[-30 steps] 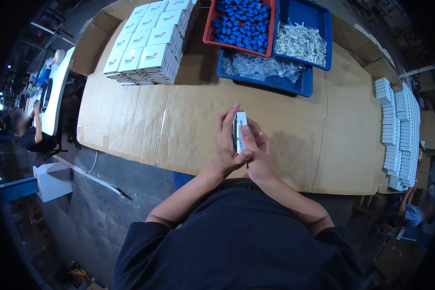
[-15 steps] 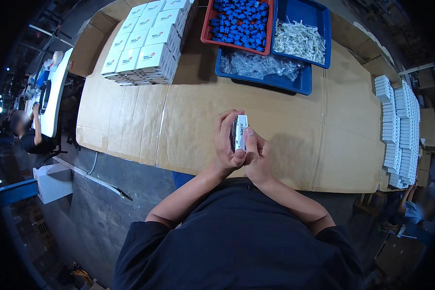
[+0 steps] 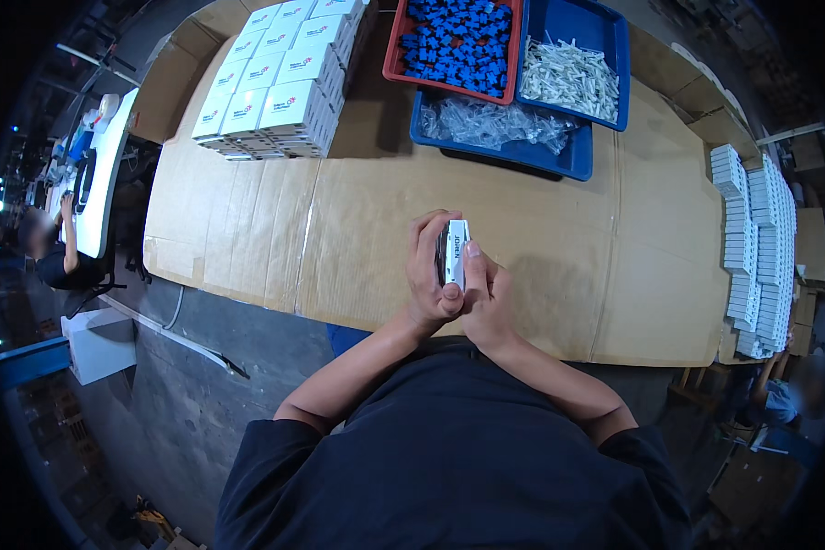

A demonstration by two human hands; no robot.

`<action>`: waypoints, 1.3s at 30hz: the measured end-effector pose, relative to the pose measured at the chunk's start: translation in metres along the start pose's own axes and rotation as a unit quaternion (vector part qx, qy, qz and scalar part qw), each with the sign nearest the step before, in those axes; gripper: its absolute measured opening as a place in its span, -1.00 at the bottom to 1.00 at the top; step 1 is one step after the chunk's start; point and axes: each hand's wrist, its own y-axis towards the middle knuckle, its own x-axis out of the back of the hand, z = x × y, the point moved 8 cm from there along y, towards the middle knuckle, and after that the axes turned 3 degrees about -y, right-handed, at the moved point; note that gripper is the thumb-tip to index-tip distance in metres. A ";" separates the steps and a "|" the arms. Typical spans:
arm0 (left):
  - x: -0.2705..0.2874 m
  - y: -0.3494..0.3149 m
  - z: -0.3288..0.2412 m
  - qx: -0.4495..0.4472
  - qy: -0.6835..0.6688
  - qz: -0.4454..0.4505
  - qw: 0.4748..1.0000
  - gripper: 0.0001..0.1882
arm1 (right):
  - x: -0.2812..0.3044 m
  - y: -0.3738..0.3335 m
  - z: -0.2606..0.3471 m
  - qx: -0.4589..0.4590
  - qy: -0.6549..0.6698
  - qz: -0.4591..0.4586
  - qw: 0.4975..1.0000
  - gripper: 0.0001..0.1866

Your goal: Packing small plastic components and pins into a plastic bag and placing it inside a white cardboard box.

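A small white box-shaped piece (image 3: pixel 457 254) with dark print on its upright face and a darker left side is held over the near middle of the table. My left hand (image 3: pixel 428 268) wraps round its left side, fingers at the far end and thumb at the near end. On the right, my right hand (image 3: pixel 489 298) grips the same piece, its thumb pressed on the white face. The fingers of the right hand are partly hidden beneath. What lies on the piece's underside cannot be seen.
Cardboard covers the table (image 3: pixel 376 229). White boxes (image 3: pixel 289 103) are stacked far left. A red tray (image 3: pixel 390 66) of blue parts and a blue tray (image 3: pixel 621 64) of pale slim parts rest over another blue tray (image 3: pixel 577 160) of clear plastic pieces. White pieces (image 3: pixel 752 247) stand stacked right.
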 end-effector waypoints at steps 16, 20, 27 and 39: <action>0.000 -0.003 0.004 -0.001 0.001 -0.007 1.000 0.00 | 0.000 0.000 0.005 -0.010 -0.024 -0.018 1.000 -0.45; -0.001 -0.004 0.004 0.016 0.005 -0.005 1.000 0.00 | 0.001 0.000 -0.001 -0.019 -0.004 -0.020 1.000 -0.46; -0.016 0.001 0.014 0.018 -0.003 0.068 0.997 0.15 | 0.015 0.020 -0.010 -0.038 0.069 0.057 0.995 -0.39; -0.050 -0.037 0.026 0.473 -0.415 0.072 0.774 -0.18 | 0.044 0.015 0.049 0.357 -0.362 0.083 0.857 -0.19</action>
